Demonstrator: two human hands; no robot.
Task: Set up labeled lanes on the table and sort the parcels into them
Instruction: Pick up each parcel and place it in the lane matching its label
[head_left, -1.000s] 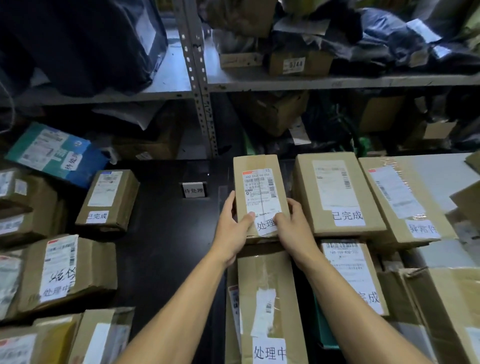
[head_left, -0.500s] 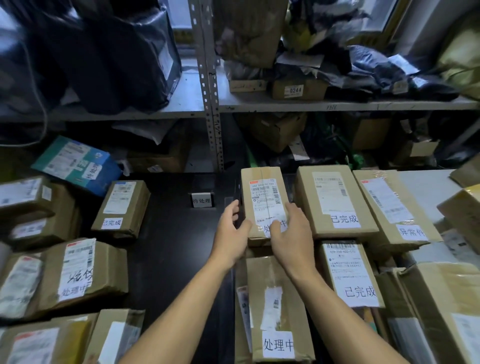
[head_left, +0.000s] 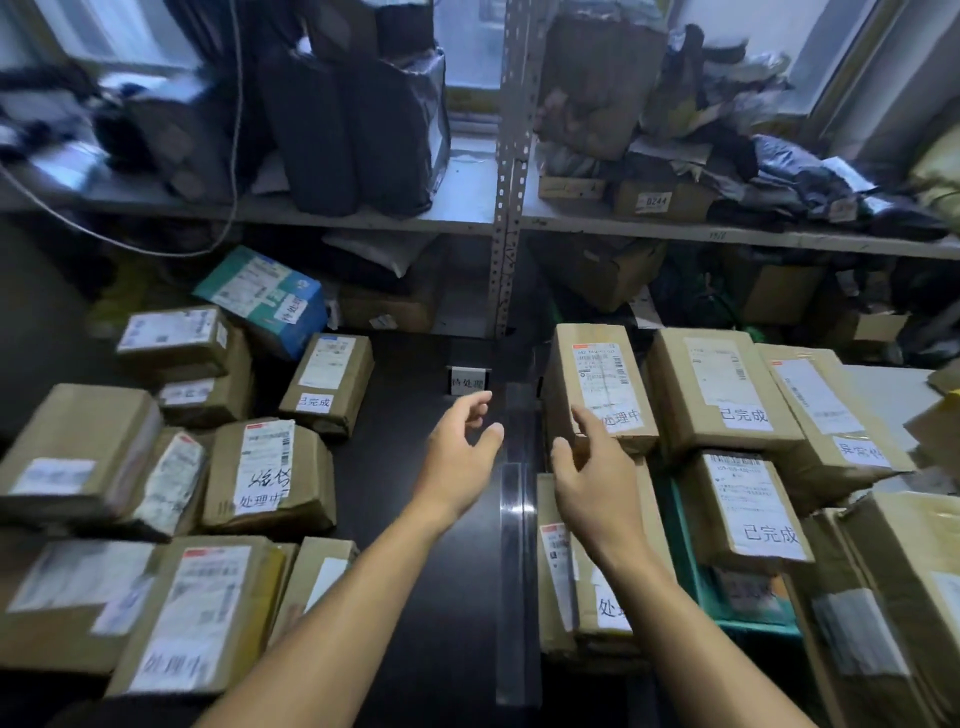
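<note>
Right now both of your hands are empty. Your left hand (head_left: 460, 452) floats over the dark table (head_left: 415, 519) with its fingers loose and a little curled. Your right hand (head_left: 592, 467) is the same, fingers spread loosely, just beside the near end of the tall box (head_left: 597, 384). I can't tell if a fingertip touches it.

That tall box lies flat at the far end of the middle row, on the right half of the table. A second box (head_left: 613, 597) lies in the same row, nearer to you, partly under your right arm. A clear strip (head_left: 514, 571) runs down the table between your hands, like a lane wall. A little sign (head_left: 468, 383) stands at the far end of the bare lane.

Watch out for a few things. Many boxes on the left (head_left: 265, 473) carry the same word as the tall box, so one could easily end up in the wrong lane. Your arm could bump the clear strip and push it crooked. The piles on the right (head_left: 748, 509) are stacked, and a knock could make one slide.
</note>
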